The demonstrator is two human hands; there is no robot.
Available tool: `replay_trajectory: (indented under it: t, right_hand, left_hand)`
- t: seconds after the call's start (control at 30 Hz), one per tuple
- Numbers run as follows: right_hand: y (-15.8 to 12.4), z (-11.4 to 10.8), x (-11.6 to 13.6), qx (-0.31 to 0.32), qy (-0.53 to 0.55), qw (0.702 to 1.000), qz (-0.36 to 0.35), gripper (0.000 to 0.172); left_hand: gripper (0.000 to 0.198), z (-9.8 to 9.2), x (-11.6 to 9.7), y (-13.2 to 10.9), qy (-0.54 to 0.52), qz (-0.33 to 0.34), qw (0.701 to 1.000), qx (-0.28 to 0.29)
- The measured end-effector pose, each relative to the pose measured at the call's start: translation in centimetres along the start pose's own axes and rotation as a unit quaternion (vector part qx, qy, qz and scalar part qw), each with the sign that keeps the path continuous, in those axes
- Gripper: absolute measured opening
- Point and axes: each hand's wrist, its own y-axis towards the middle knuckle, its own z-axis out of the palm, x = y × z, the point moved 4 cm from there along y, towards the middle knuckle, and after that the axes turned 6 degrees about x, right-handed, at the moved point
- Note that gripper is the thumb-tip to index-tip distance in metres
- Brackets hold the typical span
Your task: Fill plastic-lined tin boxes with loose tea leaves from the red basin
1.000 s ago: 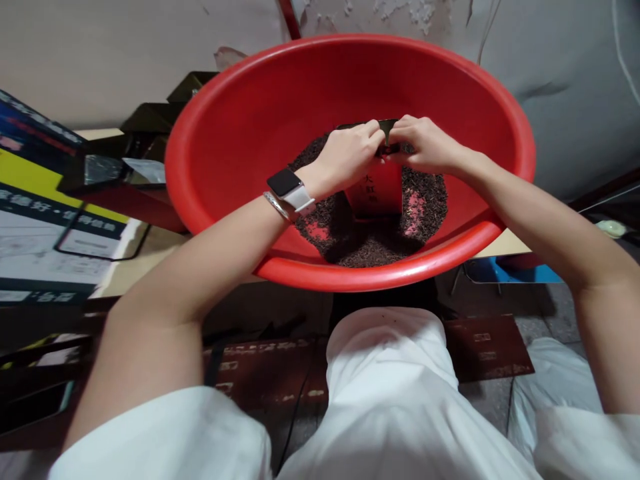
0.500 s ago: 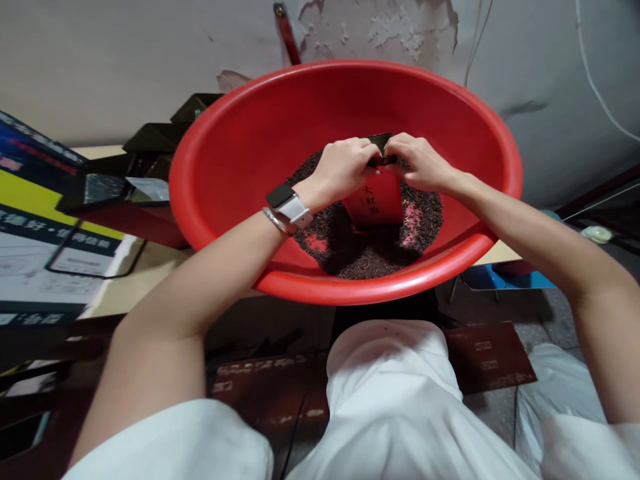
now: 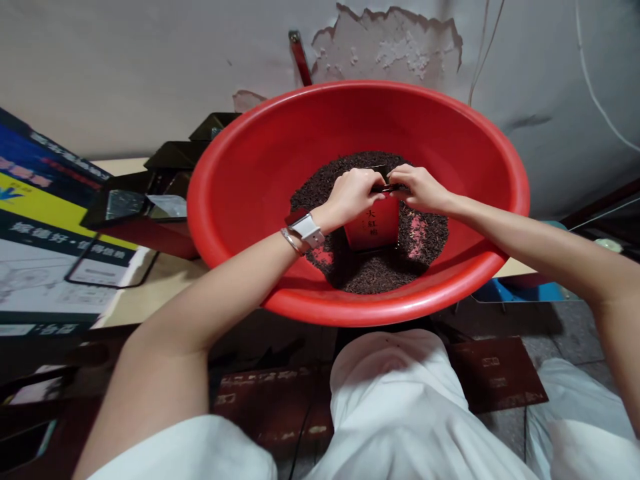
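The red box point(image 3: 373, 230) is located near the middle of the wide red basin point(image 3: 360, 312), upright, mouth uppermost, among dark loose leaves point(image 3: 370, 279); whether its base bears fully on the leaves cannot be told from here. The front panel carries a vertical column of dark characters reading 大紅袍, the last one slightly soft; a smaller column to its left is too fine to read. Left hand point(image 3: 354, 193): fingers bent, pinching the dark upper edge of the box at its left part. Right hand point(image 3: 419, 188): fingers likewise bent, pinching the same edge at its right part, fingertips close to those of the left. A wristwatch point(image 3: 307, 229) with a pale strap and a silver-coloured bracelet point(image 3: 291, 241) are fitted on the left wrist. To the left of the basin, the table point(image 3: 173, 275) carries dark open boxes point(image 3: 173, 157), the nearest red-sided and containing clear plastic. Beside these stands a printed panel point(image 3: 55, 257) in blue, yellow, white and dark green; its green band bears pale characters, of which 德好 can be made out, the remainder being skewed or blurred. Below, the reddish-brown board point(image 3: 493, 377) shows worn, illegible pale markings.
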Motion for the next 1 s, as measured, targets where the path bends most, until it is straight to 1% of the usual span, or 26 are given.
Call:
replay_trajectory:
  t: [0.07, 0.13, 0.23, 0.33, 0.4, 0.47, 0.53, 0.57, 0.63, 0.67, 0.73, 0.77, 0.83, 0.9, 0.93, 1.0]
  right_hand:
    - [-0.1, -0.1, 0.0, -0.008, 0.000, 1.000, -0.004, 0.011]
    - [-0.2, -0.1, 0.2, -0.014, 0.001, 1.000, -0.010, 0.013]
    - [-0.4, 0.0, 0.5, -0.022, -0.002, 0.999, -0.023, 0.015]
    - [-0.8, 0.2, 0.6, -0.036, -0.020, 0.998, -0.038, 0.014]
    - [-1.0, 0.1, 0.7, -0.042, -0.033, 0.997, -0.047, 0.013]
    - [-1.2, -0.2, 1.0, -0.038, -0.043, 0.997, -0.056, 0.013]
    - [-1.4, -0.6, 1.6, -0.012, -0.060, 0.996, -0.066, 0.014]
    - [-1.5, -0.8, 2.0, 0.015, -0.072, 0.995, -0.068, 0.015]
    - [-1.7, -0.8, 2.9, 0.090, -0.099, 0.989, -0.057, 0.016]
    - [-1.7, -0.8, 3.3, 0.131, -0.111, 0.984, -0.042, 0.018]
    - [-1.7, -0.7, 3.9, 0.193, -0.124, 0.973, -0.005, 0.025]
    - [-1.5, -0.7, 4.2, 0.206, -0.123, 0.971, 0.013, 0.029]
    - [-0.8, -1.0, 4.7, 0.195, -0.112, 0.974, 0.043, 0.035]
    - [0.3, -1.4, 4.8, 0.169, -0.104, 0.978, 0.066, 0.033]
    - [0.9, -1.4, 4.7, 0.173, -0.100, 0.977, 0.073, 0.029]
    - [1.9, -1.2, 4.4, 0.228, -0.085, 0.967, 0.076, 0.022]
  left_hand:
    - [0.020, -0.1, -0.3, 0.0, 0.011, -0.007, 1.000, 0.003]
    - [0.020, -0.1, -0.6, 0.0, 0.037, -0.018, 0.999, 0.022]
    - [0.022, -0.2, -1.1, -0.4, 0.096, -0.020, 0.992, 0.079]
    - [0.028, -0.7, -1.4, -1.0, 0.141, 0.008, 0.981, 0.134]
    - [0.029, -1.3, -1.1, -1.3, 0.151, 0.016, 0.974, 0.169]
    - [0.027, -2.2, -0.4, -1.4, 0.130, 0.008, 0.971, 0.200]
    - [0.027, -3.1, 0.4, -1.2, 0.081, 0.006, 0.974, 0.210]
    - [0.029, -3.5, 0.8, -1.0, 0.055, 0.010, 0.978, 0.200]
    - [0.034, -4.1, 1.7, -0.4, 0.024, 0.012, 0.987, 0.156]
    - [0.034, -4.3, 2.1, -0.1, 0.021, 0.010, 0.991, 0.135]
    - [0.029, -4.0, 2.8, 0.5, 0.029, 0.007, 0.993, 0.117]
    - [0.027, -3.7, 3.1, 0.6, 0.034, 0.008, 0.992, 0.123]
    - [0.028, -2.9, 3.5, 0.8, 0.039, 0.009, 0.988, 0.147]
    - [0.031, -2.2, 3.6, 0.8, 0.029, 0.012, 0.987, 0.158]
    - [0.032, -2.0, 3.5, 0.7, 0.019, 0.013, 0.987, 0.159]
    - [0.033, -1.6, 3.5, 0.6, -0.005, 0.010, 0.987, 0.162]
